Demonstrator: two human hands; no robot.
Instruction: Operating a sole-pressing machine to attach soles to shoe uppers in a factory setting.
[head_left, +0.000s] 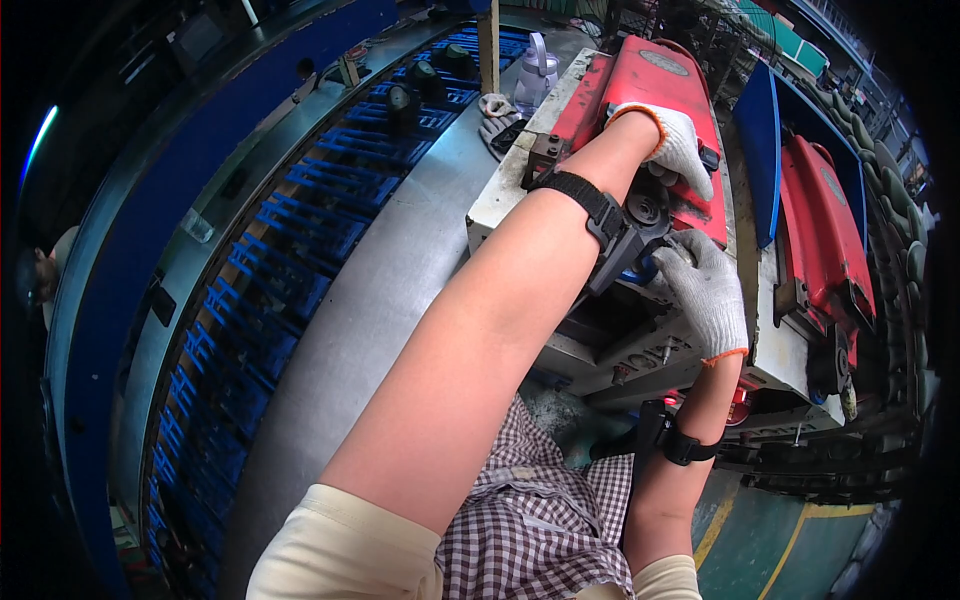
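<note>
My left hand, in a white knitted glove with an orange cuff, reaches over the front end of a red machine cover. Its fingers bend downward beside a dark round machine part; whatever lies under them is hidden. Just below and to the right, my right hand wears a matching glove. Its thumb and fingers are curled together by the machine's front, around something small I cannot make out. A black strap circles my left forearm, and another strap is on my right.
A second red machine with a blue panel stands at right. To the left, a metal ledge borders a rack of blue slats. A lidded bottle and spare gloves sit at the back.
</note>
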